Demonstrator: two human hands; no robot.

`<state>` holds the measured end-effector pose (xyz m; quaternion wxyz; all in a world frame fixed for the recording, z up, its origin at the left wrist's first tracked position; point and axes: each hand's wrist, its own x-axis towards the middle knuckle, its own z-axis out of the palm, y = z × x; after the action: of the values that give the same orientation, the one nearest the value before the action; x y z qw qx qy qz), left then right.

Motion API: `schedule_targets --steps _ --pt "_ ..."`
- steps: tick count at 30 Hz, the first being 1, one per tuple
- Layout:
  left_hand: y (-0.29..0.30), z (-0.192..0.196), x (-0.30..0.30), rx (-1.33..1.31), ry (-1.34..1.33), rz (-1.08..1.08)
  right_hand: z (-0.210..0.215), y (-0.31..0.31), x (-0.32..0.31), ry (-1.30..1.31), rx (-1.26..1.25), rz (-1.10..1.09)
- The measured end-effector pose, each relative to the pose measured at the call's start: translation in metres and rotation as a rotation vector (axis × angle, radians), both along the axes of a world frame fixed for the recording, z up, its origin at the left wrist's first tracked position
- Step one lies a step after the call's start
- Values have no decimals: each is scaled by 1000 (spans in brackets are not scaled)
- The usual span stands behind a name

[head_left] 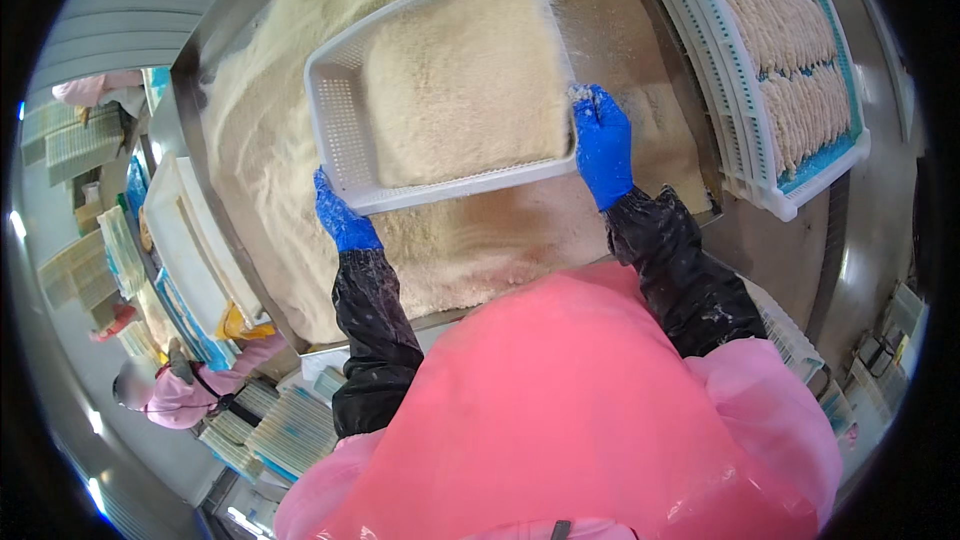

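A white perforated plastic basket [343,118] is held up at a slight tilt, with a thick load of pale breadcrumbs [465,85] inside, smeared by motion. My left hand [343,217], in a blue glove, is closed on its near left corner. On the right end, my right hand [604,148], also blue-gloved and dusted with crumbs, grips the rim. Below the basket, more crumbs [265,130] lie heaped and spread in a wide metal trough [189,80]. Whatever lies directly under the basket is hidden.
Stacked white trays [738,90] stand against the trough's right side; the top one holds rows of crumb-coated strips [790,25] on a blue liner. At the left, a person in pink [185,398] is near other tray stacks [295,430] and a white board [190,240].
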<state>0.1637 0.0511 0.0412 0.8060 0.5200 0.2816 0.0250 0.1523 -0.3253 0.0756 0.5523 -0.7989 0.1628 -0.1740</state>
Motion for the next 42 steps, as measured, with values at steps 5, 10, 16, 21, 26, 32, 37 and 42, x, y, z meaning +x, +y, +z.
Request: schedule_targets --steps 5,10,16,21,26,32,37,42 --pt "-96 38 -29 511 -33 -82 -17 -76 14 126 380 1" --pt "-19 16 -3 62 -7 44 -11 -11 -2 42 30 9" --pt "-93 31 -33 482 -87 -85 -1 -76 15 143 446 -137" --pt "-36 33 -9 373 -19 98 -18 2 -6 105 15 -64" --pt "-100 27 -42 648 9 30 10 -85 -5 160 590 -139" --pt "-15 13 -28 310 -46 107 -38 -33 -24 77 136 71" --pt "-110 0 -64 408 17 154 -20 -98 -22 149 407 12" --pt "-44 28 -15 184 -37 117 -32 -38 0 -40 30 45"
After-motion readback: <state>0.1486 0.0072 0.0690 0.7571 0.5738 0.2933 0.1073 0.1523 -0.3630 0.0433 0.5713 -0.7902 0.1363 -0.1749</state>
